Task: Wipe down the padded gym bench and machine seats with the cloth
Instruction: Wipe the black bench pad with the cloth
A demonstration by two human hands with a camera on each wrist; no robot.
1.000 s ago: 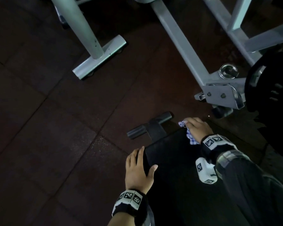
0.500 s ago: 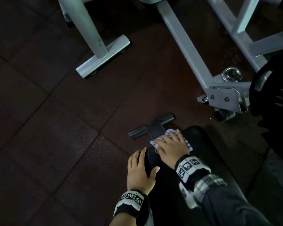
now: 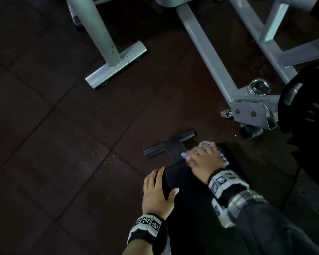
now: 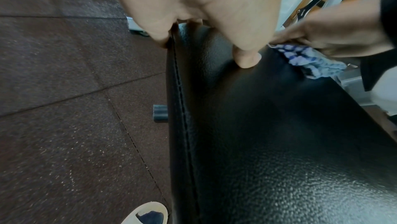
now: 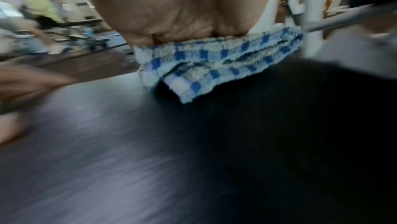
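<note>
The black padded bench (image 3: pixel 188 208) runs away from me at the lower middle of the head view. My right hand (image 3: pixel 203 159) lies flat, fingers spread, on a blue-and-white checked cloth (image 3: pixel 207 143) and presses it onto the pad's far end. The folded cloth (image 5: pixel 214 61) sticks out under the palm (image 5: pixel 171 6) in the blurred right wrist view. My left hand (image 3: pixel 157 194) grips the pad's left edge. Its fingers curl over the seam and its thumb (image 4: pixel 247 59) rests on top of the pad (image 4: pixel 279 142), close to the cloth (image 4: pixel 311 64).
The bench's black foot crossbar (image 3: pixel 170 144) lies on dark rubber floor tiles just beyond the pad. A grey machine frame (image 3: pixel 206 52) and a black weight plate (image 3: pixel 306 102) stand to the right, a grey post with a flat foot (image 3: pixel 116 65) at the back. My shoe (image 4: pixel 148 214) is beside the bench.
My right hand slid the cloth from the pad's far right corner leftward across the far end, then a little back to the right. The left hand kept its hold on the edge.
</note>
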